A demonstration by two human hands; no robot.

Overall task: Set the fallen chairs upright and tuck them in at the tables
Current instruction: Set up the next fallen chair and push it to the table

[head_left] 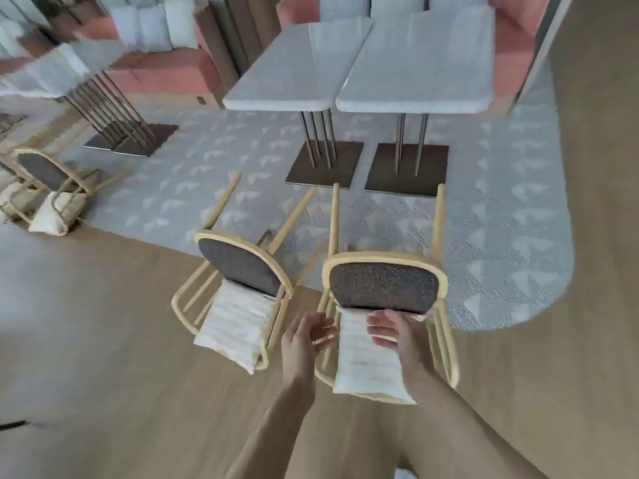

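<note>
Chairs lying tipped onto their backs on the floor, three in view. We are reaching both hands toward the nearest fallen chair (pixel 383 288), whose dark seat underside is facing up at us and whose pale legs are pointing toward the right worktop (pixel 420 63). Our left hand (pixel 304 337) is hovering just beside the chair's white back cushion (pixel 366 361), fingers spread, grip released and holding nothing. Our right hand (pixel 397 331) is lying over the top of that cushion just below the seat edge, fingers extended; we cannot tell whether it is grasping anything.

A second fallen chair (pixel 238 267) is lying just to the left, angled, straddling the wooden floor (pixel 121 357) and the patterned rug (pixel 484 236), legs toward the left worktop (pixel 297 63). A third fallen chair (pixel 45 184) is lying well apart at the far left, near another worktop (pixel 41 77). Pink benches (pixel 166 70) with white pillows are standing behind the worktops.
</note>
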